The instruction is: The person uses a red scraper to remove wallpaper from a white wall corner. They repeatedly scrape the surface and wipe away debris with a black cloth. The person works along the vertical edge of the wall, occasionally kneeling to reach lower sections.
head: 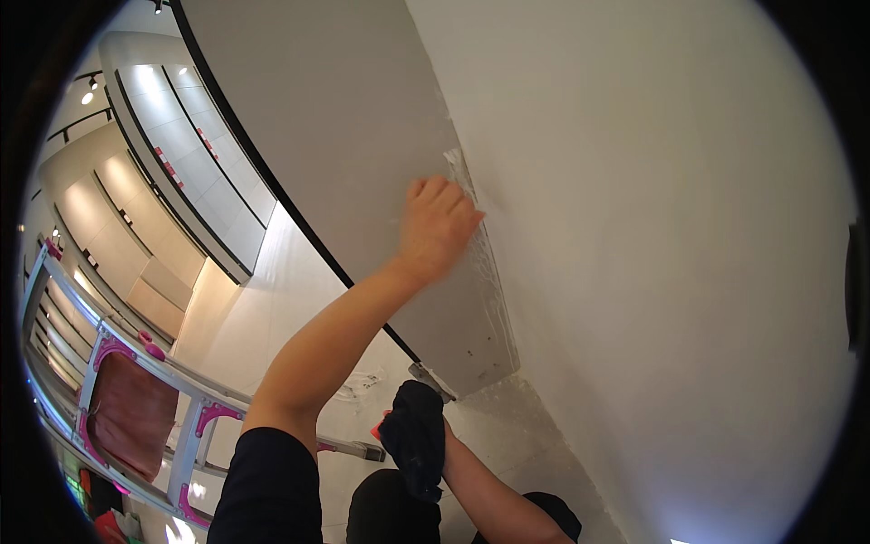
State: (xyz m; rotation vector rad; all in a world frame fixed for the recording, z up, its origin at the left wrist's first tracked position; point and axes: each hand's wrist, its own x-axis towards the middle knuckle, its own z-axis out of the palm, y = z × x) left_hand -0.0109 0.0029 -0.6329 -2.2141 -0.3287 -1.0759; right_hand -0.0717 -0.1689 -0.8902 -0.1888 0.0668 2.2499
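My left hand [442,221] is raised with curled fingers against the edge of a grey panel [353,122], where it meets a white wall [646,204]. The hand itself hides whether anything is in its grip. Whitish residue [499,299] streaks the panel along this joint, above and below the hand. Lower down, a dark cloth [414,435] hangs over my right hand [448,435], which grips it and is mostly covered. A red object [378,427] pokes out beside the cloth; the rest of it is hidden.
An aluminium stepladder [183,442] with pink joints stands at left, with a brown-red sheet [132,415] on it. Whitish scraps [360,386] lie on the tiled floor [272,299]. Lit display panels [197,136] stand beyond. The grey panel has a black edge strip [272,180].
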